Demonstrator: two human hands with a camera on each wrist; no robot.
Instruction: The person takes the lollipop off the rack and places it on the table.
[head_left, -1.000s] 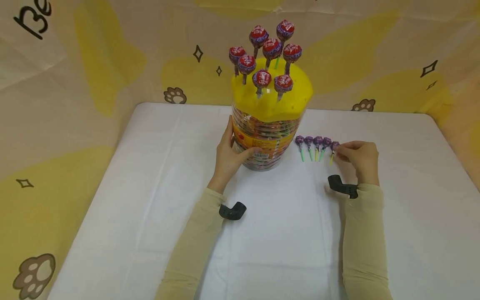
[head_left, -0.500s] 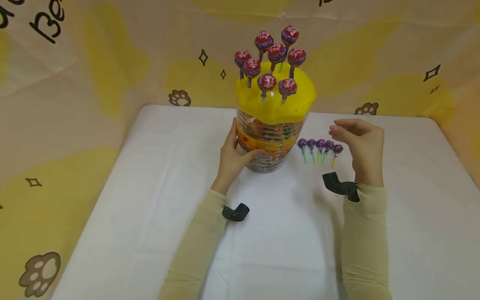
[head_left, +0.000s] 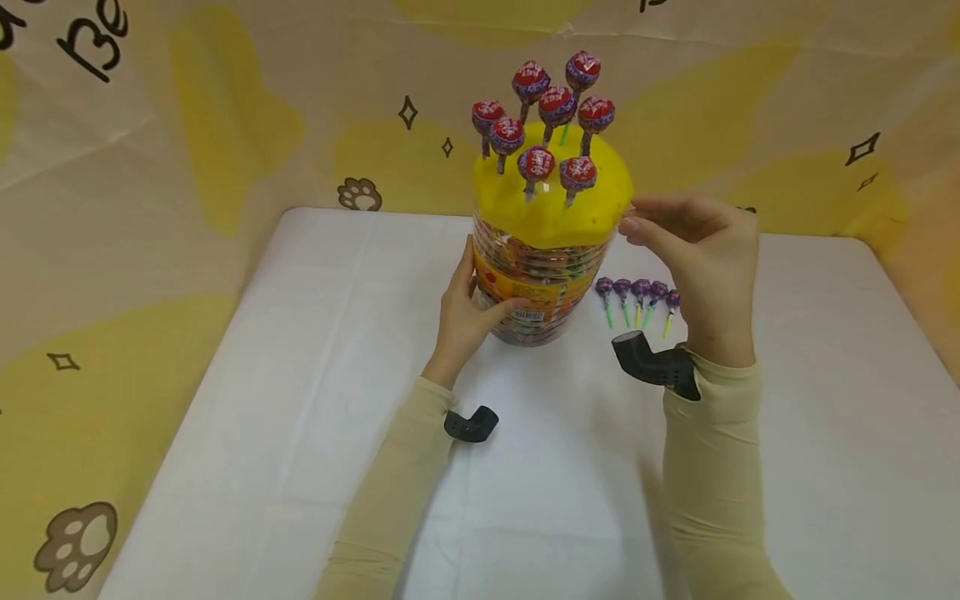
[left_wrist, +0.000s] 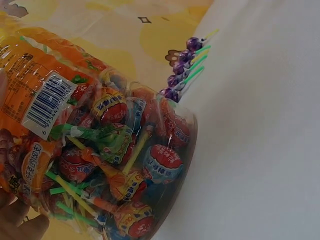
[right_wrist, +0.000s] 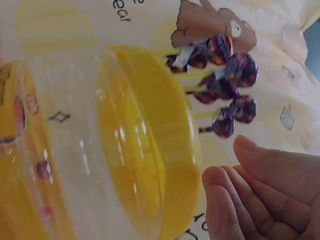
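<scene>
The head view shows your left hand point(head_left: 463, 321) holding the jar point(head_left: 551, 293), thumb laid across the front beside the barcode point(left_wrist: 50, 103) and the other fingers round the jar's left side. Just above that hand's reach sits the yellow lid point(head_left: 607, 210), with eight upright lollies point(head_left: 557, 106) stuck into its top, their red and purple heads well above your left fingers.

Your right hand point(head_left: 712, 262) is raised at the lid's right edge, thumb and forefinger bent toward each other with a narrow gap between the tips, and nothing held. In the right wrist view the lid is just ahead of that forefinger, though you cannot tell there whether they touch; the upright lollies show past your thumb tip.

Lower than your right fingers, on the white table point(head_left: 360, 333), five loose lollies point(head_left: 641, 288) lie in a row with green and yellow sticks, the endmost one just beside your right hand as seen from the head. From the left wrist, your left fingers press the clear wall at the lower left, with wrapped sweets point(left_wrist: 164, 162) packed inside beyond them and the loose lollies past the jar's base
</scene>
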